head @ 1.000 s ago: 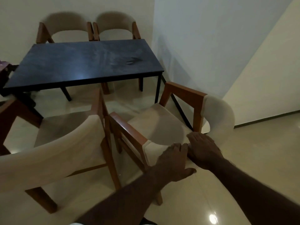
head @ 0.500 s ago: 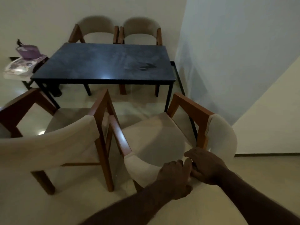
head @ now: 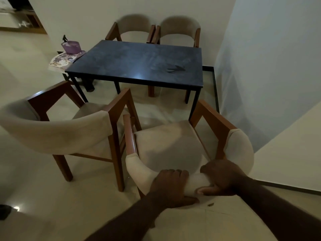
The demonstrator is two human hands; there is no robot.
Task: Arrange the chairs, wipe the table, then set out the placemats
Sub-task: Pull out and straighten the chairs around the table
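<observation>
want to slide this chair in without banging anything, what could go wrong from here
1. The chair stands close beside the left chair; pushed forward, their wooden arms may scrape or catch.
2. Its right arm roughly lines up with the table leg, so a straight push could hit it.
3. The left hand and right hand grip only the backrest, so the chair might tip rather than slide.
</observation>
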